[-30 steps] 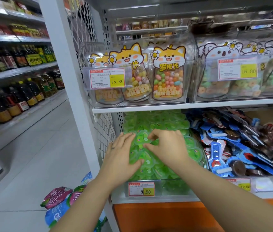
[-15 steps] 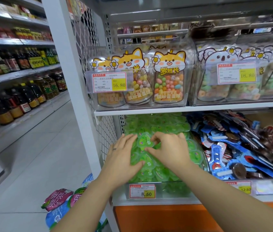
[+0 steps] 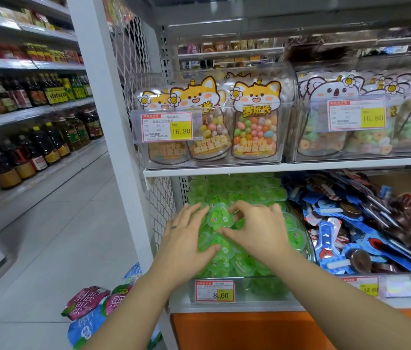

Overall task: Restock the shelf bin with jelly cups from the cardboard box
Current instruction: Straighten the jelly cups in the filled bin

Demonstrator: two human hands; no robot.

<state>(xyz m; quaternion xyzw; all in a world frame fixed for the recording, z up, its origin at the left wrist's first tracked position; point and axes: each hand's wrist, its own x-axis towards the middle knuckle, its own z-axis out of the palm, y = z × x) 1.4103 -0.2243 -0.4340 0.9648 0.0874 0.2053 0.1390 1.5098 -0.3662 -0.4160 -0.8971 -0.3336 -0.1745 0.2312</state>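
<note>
Green jelly cups (image 3: 249,263) fill a clear shelf bin (image 3: 267,286) on the lower shelf, which carries an 8.60 price tag (image 3: 215,291). My left hand (image 3: 186,238) lies flat on the left side of the pile, fingers straight and thumb spread out. My right hand (image 3: 254,228) rests on the pile with curled fingers. Its thumb and index finger pinch the edge of one heart-shaped jelly cup (image 3: 220,218) on top. No cardboard box is in view.
A bin of blue snack packs (image 3: 350,236) sits right beside the jelly bin. The shelf above (image 3: 224,170) holds clear bins of candy jars (image 3: 252,127). A white upright post (image 3: 113,147) stands left. Snack bags (image 3: 90,306) lie on the floor; oil bottles (image 3: 35,147) line the aisle.
Both hands have stayed on the jelly pile. The right fingers shifted slightly around the top cup, and the view moved a little.
</note>
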